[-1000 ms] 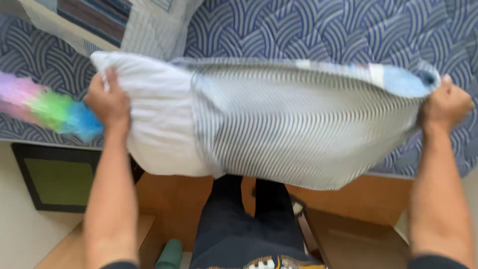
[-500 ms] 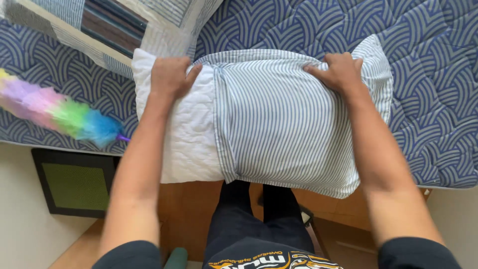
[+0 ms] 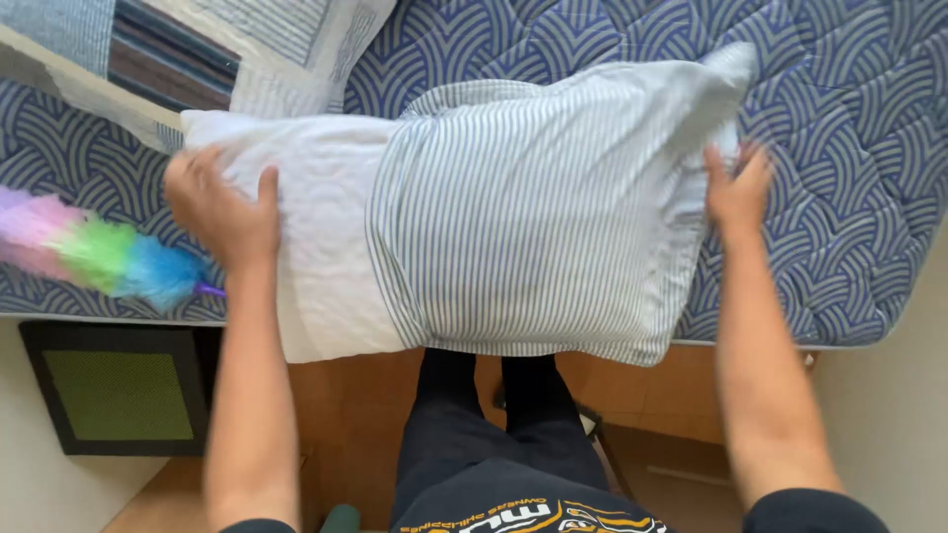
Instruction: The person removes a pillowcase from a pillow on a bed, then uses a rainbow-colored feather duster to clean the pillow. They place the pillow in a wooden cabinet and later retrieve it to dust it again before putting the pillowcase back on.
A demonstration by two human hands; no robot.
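At the near edge of the mattress, a pillow is held between two bare hands. The left hand is laid on the white uncovered end of the pillow, its fingers slightly spread and curled over the fabric, the thumb raised beside them. The right hand is set against the opposite end, where the striped pillowcase bunches up; its fingers are blurred, appear loosely extended and close together, and whether fabric is pinched cannot be told. Both forearms are stretched forward from the body, roughly parallel, with the pillow spanning the gap between them. The pillow lies partly on the blue wave-patterned mattress and partly past its edge, above dark trousers. About two thirds of it is covered by the grey-and-white striped case. A rainbow-coloured feather duster rests on the mattress just beside the left hand. A striped patchwork quilt lies at the upper left. A black-framed green panel stands on the floor below the duster.
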